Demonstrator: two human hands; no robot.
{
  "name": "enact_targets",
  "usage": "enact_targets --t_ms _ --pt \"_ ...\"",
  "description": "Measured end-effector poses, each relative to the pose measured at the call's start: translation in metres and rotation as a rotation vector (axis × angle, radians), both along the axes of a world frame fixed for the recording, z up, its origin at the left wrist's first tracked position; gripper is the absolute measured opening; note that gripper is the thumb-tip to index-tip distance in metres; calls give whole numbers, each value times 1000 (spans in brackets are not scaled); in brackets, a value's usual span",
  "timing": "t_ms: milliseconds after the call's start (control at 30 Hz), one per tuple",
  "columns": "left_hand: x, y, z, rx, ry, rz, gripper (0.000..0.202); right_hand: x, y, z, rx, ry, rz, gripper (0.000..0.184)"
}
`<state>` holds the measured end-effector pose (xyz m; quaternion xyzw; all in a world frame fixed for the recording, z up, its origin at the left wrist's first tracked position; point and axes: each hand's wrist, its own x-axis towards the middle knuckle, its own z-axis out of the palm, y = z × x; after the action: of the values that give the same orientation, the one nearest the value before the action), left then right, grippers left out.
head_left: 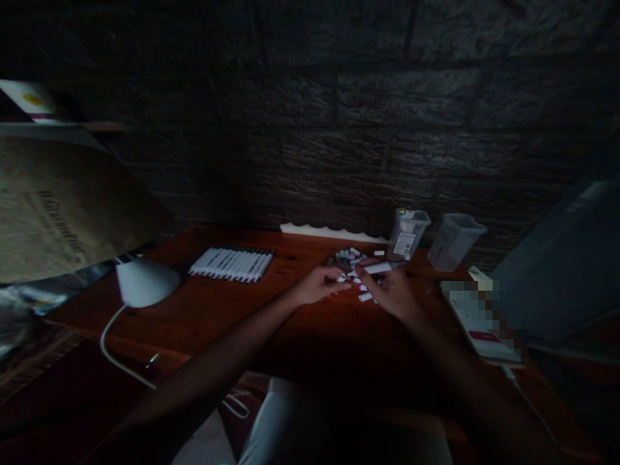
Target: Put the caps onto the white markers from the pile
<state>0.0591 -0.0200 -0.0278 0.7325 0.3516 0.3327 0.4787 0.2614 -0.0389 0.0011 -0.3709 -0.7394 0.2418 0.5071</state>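
Observation:
In my right hand [394, 294] is a white marker [378, 268], held nearly level with its grey end to the right. My left hand [320, 285] is at the marker's left end, its fingers pinched around a small white marker cap [341, 278]. Whether cap and marker touch is too dark to tell. Loose marker caps [365, 296] lie in a pile under and behind my hands, partly hidden by them. Off to the left, a row of white markers [233, 265] with dark ends lies side by side on the wooden table [290, 329].
Two clear plastic containers [407, 236] stand at the back right, one bearing a label. A tablet-like device [484, 329] with a cable lies at the right edge. A white lamp base [145, 282] with a cord stands left. A stone wall [310, 129] closes off the back.

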Motion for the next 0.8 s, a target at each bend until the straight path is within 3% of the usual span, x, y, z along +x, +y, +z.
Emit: enact_targets --t_ms 267,567,633,800 --pt "0 0 0 99 14 24 34 -3 1 -4 -39 -83 31 18" --pt "-1 -1 3 269 -46 148 28 -7 -3 0 23 -170 65 18" --pt "0 -1 4 256 -54 172 30 -4 -1 2 75 -203 5 20" --pt "1 -4 6 151 -85 164 32 21 12 7 220 -158 -304 24"
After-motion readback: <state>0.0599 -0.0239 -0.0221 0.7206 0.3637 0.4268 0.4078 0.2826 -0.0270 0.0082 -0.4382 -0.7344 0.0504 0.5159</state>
